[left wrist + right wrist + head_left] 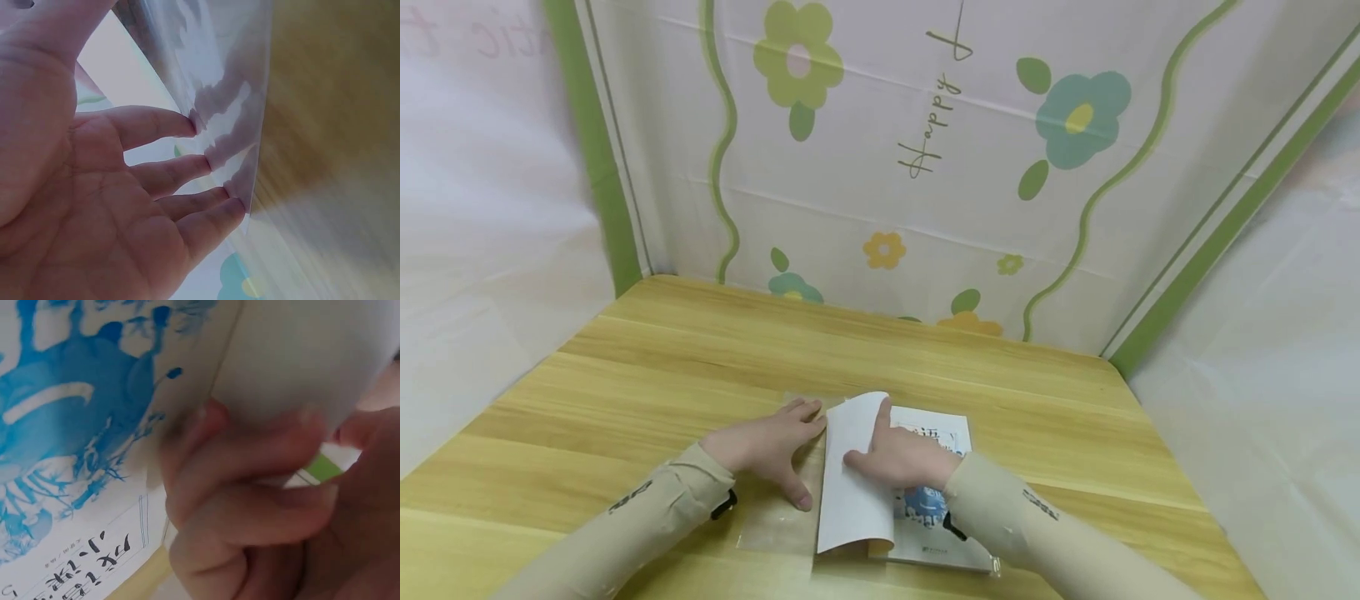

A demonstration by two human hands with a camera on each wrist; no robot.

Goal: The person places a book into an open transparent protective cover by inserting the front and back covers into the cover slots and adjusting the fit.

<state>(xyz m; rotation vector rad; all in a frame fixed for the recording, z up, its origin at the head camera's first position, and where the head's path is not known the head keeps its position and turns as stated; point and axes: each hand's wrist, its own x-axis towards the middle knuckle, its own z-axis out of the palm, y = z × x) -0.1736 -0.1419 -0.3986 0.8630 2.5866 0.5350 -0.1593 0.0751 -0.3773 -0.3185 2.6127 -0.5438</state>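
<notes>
A book [936,533] with a blue picture and dark characters on its cover lies on the table. Along its left side a blank white sheet [850,492] curves upward. My right hand [906,457] holds this sheet, with the thumb on its white face and the index finger extended towards its top edge. The right wrist view shows the other fingers [250,512] curled beside the printed cover [69,419]. A clear plastic sleeve [775,525] spreads out left of the book. My left hand [775,446] is spread over it, its fingertips [234,209] touching the film.
The wooden table [1060,408] reaches back to a white curtain [880,167] with printed flowers. More pale cloth [1262,400] hangs at the right side, and another sheet of it [490,250] at the left.
</notes>
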